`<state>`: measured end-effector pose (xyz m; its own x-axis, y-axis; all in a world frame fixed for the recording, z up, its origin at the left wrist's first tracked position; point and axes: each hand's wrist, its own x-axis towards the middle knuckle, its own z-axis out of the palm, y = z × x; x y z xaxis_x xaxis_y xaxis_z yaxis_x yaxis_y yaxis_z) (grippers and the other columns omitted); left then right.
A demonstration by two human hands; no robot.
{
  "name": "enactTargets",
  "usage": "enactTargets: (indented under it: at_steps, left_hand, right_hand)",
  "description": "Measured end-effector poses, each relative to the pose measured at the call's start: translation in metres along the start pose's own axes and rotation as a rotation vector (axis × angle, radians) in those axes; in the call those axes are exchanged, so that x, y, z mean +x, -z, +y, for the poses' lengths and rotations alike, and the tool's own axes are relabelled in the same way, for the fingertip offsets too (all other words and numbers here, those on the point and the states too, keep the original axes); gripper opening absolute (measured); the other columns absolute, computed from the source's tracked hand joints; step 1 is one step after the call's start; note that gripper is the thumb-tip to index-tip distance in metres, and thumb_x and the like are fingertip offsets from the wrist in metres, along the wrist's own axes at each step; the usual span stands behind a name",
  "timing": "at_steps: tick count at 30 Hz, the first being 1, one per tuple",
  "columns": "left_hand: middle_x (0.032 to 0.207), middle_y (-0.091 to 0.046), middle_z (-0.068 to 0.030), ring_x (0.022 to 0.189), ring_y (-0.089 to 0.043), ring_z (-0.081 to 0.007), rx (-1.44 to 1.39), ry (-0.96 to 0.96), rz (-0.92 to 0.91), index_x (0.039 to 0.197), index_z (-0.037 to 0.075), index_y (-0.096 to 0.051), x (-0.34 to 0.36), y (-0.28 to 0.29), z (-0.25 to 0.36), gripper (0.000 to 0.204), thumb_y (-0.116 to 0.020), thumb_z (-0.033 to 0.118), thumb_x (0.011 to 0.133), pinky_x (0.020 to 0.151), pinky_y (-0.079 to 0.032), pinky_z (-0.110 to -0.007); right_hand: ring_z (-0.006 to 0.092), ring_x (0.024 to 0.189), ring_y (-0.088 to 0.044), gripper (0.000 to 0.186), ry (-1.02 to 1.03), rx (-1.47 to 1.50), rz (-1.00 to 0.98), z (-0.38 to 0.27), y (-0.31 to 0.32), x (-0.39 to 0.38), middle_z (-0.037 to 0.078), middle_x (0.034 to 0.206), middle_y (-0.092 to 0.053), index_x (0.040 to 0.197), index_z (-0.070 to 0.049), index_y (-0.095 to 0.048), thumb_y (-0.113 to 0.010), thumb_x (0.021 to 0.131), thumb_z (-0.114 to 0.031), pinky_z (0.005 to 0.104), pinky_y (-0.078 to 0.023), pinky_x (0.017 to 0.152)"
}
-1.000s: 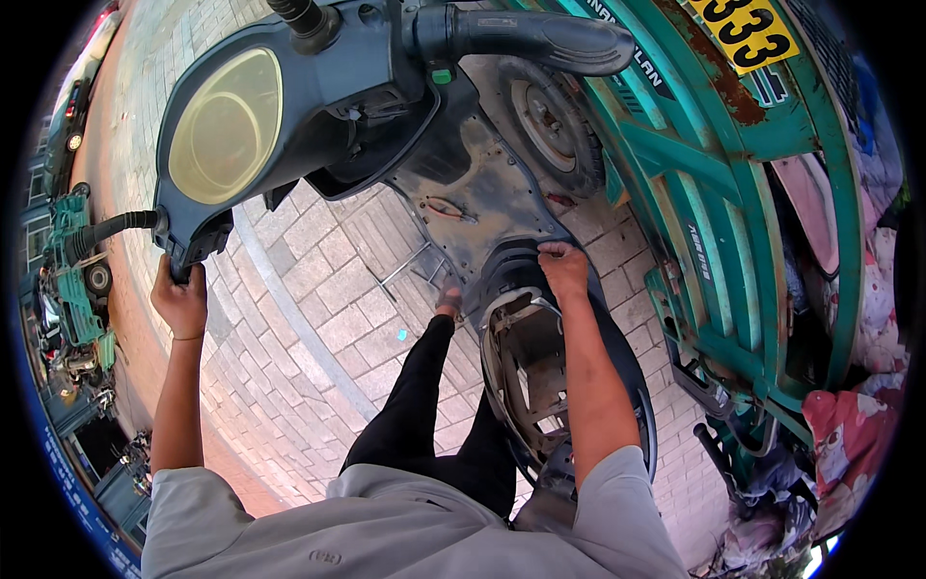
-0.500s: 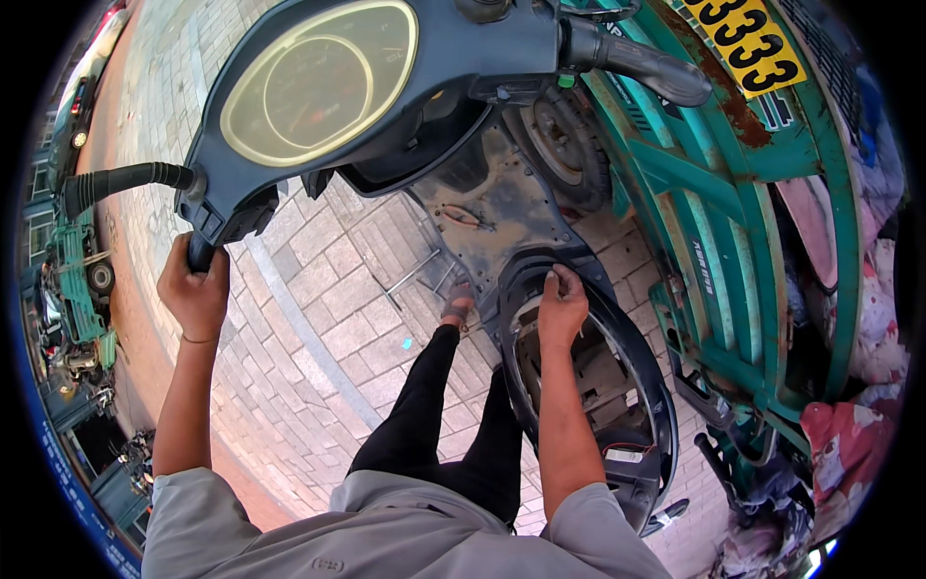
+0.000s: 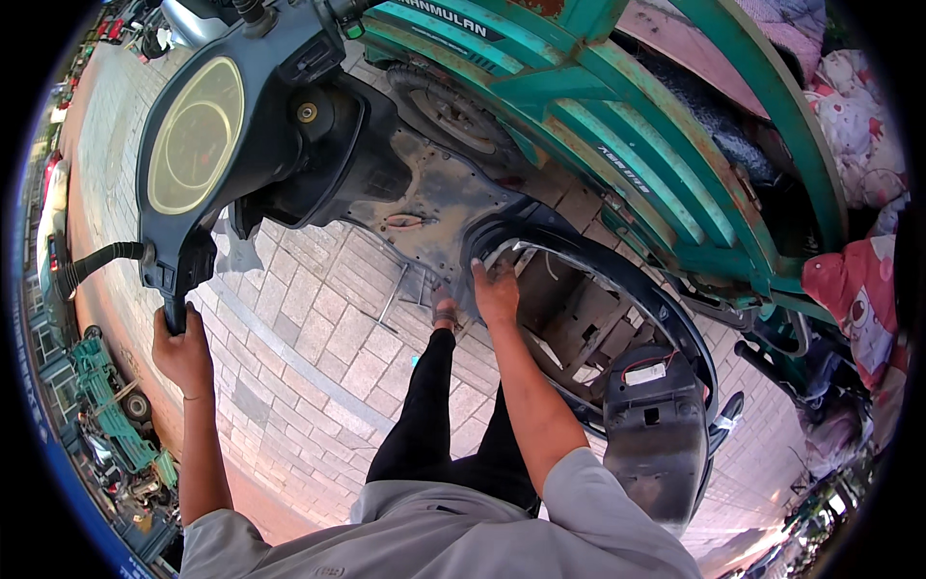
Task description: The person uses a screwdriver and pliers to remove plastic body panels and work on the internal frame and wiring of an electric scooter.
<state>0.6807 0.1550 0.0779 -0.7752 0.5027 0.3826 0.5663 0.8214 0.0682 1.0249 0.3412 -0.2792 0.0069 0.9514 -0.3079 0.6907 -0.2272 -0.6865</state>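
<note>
My left hand (image 3: 183, 352) is closed around the left handlebar grip (image 3: 175, 314) of a dark scooter, below its round-dialled instrument panel (image 3: 196, 135). With thumb and fingers on either side, my right hand (image 3: 496, 292) grips the front rim (image 3: 627, 282) of the scooter's open seat well. No seat covers the well; its inside frame (image 3: 569, 314) shows, and a black rear panel (image 3: 656, 434) has a white label and red wire. Forward of my right hand lies the dusty footboard (image 3: 439, 198).
Close along the scooter's right stands a green cargo tricycle (image 3: 617, 145) with a black tyre (image 3: 453, 114); patterned cloth (image 3: 868, 318) hangs at its end. My sandalled foot (image 3: 443, 307) is on the paving beside a metal stand (image 3: 391, 294). Another green vehicle (image 3: 101, 386) is at far left.
The view has swung right, so the handlebars sit further left and more of the seat well shows. My left hand keeps its grip; my right hand's thumb and fingers are further apart at the rim.
</note>
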Motion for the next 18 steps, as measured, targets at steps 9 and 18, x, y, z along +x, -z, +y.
enactTargets:
  at_steps: [9, 18]
  left_hand:
    - [0.129, -0.061, -0.0212, 0.122, -0.059, -0.0387, -0.221, -0.582, 0.140, 0.132, -0.004, -0.056, -0.067, 0.006, 0.092, 0.042, -0.067, 0.004, 0.092, 0.105, -0.048, -0.047]
    - [0.128, -0.060, -0.0308, 0.120, -0.059, -0.0434, -0.693, 0.012, -1.082, 0.139, -0.008, -0.048, -0.284, -0.215, 0.218, 0.073, -0.078, 0.027, 0.083, 0.098, -0.050, -0.044]
  right_hand:
    - [0.0432, 0.120, -0.062, 0.069, -0.370, -0.102, -0.198, -0.016, -0.002, 0.048, 0.032, 0.121, -0.066, 0.118, 0.010, -0.065, -0.067, 0.088, -0.053, 0.0470, -0.049, 0.103]
    - [0.0367, 0.120, -0.066, 0.043, -0.231, -0.366, -0.499, 0.017, -0.059, 0.084, 0.027, 0.119, -0.071, 0.112, 0.002, -0.074, -0.054, 0.098, -0.033, 0.0392, -0.053, 0.099]
